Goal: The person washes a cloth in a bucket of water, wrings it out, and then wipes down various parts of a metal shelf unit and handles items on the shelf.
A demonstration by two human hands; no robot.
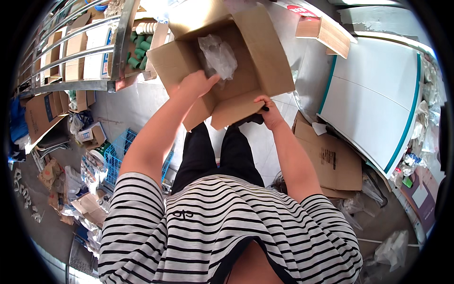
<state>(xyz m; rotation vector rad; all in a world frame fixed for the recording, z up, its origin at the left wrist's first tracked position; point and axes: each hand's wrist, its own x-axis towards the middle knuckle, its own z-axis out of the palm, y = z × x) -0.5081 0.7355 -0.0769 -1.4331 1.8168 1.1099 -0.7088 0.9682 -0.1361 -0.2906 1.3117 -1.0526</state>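
Observation:
An open cardboard box (pixel 244 80) is in front of me, its flaps spread outward. Inside it lies a crumpled clear plastic bag (pixel 218 56). My left hand (pixel 197 84) is closed over the box's left edge, thumb pointing inward close to the bag; its other fingers are mostly hidden. At the near right corner, my right hand (pixel 270 113) grips the near flap (pixel 237 108), fingertips on top of the cardboard. A small black object (pixel 265 108) shows at that hand, too little of it visible to name.
To the left stands a metal rack (pixel 117 53) with boxes and green cylindrical pieces (pixel 140 53). A blue wire basket (pixel 122 145) sits below it. On the right are flattened cardboard (pixel 330 156), a white panel with teal edges (pixel 369 92), and loose plastic bags (pixel 392 250).

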